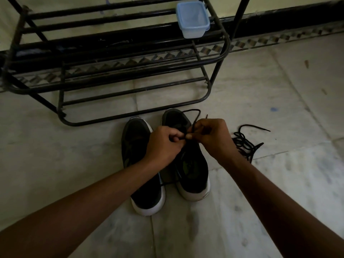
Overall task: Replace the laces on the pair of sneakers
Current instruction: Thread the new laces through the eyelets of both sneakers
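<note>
Two black sneakers with white soles stand side by side on the floor: the left sneaker (138,164) and the right sneaker (191,170). Above the right sneaker, my left hand (163,144) and my right hand (212,136) meet and both pinch the black lace (193,116) of that shoe. One loop of the lace rises past the fingers toward the shoe's far end. A loose end trails out between the two shoes. A second black lace (245,142) lies in a loose pile on the floor to the right of my right hand.
A black metal shoe rack (130,58) stands right behind the sneakers, against the wall. A pale blue plastic box with a lid (192,19) sits on its top right corner. Pale marble floor (279,101) spreads to both sides.
</note>
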`<action>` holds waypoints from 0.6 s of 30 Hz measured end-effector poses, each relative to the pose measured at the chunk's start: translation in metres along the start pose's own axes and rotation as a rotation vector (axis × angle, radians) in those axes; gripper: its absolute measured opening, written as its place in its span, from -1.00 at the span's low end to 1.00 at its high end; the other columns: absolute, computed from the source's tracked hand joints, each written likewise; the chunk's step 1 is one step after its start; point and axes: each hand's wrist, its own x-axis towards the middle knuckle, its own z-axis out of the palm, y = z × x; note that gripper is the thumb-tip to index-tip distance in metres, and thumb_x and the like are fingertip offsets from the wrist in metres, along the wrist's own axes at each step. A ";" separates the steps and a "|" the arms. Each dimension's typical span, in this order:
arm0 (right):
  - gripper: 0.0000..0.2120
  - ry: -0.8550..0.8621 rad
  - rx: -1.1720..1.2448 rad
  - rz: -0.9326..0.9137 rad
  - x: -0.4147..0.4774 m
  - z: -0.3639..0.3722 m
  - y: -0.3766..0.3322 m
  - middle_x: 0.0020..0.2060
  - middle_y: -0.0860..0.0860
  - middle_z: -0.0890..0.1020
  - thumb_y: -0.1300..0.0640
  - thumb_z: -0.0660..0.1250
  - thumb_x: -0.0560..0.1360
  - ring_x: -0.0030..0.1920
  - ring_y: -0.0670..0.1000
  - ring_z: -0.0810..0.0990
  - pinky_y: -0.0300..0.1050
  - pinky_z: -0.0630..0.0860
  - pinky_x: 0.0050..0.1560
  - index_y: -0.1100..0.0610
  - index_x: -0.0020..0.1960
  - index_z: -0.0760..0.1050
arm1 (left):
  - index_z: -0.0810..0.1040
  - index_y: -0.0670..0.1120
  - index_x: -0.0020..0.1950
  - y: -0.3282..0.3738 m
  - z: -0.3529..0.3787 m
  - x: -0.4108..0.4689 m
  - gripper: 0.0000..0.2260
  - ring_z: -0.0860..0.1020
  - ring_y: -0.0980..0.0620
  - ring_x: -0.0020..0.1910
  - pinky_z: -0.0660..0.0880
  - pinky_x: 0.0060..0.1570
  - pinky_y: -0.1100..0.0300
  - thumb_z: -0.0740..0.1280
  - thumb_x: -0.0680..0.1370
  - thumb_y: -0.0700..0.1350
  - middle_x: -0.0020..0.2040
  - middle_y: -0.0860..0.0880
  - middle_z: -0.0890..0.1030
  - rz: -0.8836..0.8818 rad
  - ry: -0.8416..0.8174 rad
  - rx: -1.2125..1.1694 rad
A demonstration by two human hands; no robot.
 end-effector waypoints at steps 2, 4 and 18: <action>-0.90 0.000 0.148 0.062 -0.004 0.002 0.004 -0.24 0.12 0.72 0.29 0.57 0.38 -0.18 0.13 0.72 0.10 0.68 -0.05 0.26 -0.18 0.65 | 0.64 0.14 -0.20 0.000 0.000 0.000 -0.73 0.56 0.22 -0.31 0.56 -0.18 0.27 0.52 0.48 -0.25 -0.33 0.13 0.57 -0.003 0.010 -0.013; -0.92 -0.016 0.195 0.076 -0.004 0.002 0.006 -0.20 0.13 0.74 0.29 0.56 0.39 -0.14 0.15 0.73 0.16 0.67 0.02 0.25 -0.19 0.66 | 0.59 0.20 -0.24 0.001 0.000 0.000 -0.67 0.57 0.25 -0.29 0.57 -0.15 0.28 0.52 0.48 -0.25 -0.32 0.16 0.58 -0.009 0.008 -0.013; -0.55 0.036 -0.292 -0.227 -0.055 0.013 0.018 0.17 0.04 0.55 0.16 0.35 0.41 0.16 -0.12 0.50 -0.56 0.32 0.15 0.21 0.28 0.56 | 0.48 -0.09 -0.10 0.000 -0.016 -0.004 -0.84 0.62 0.03 -0.02 0.54 0.01 0.15 0.26 0.65 -0.28 -0.07 -0.06 0.64 0.031 0.104 -0.210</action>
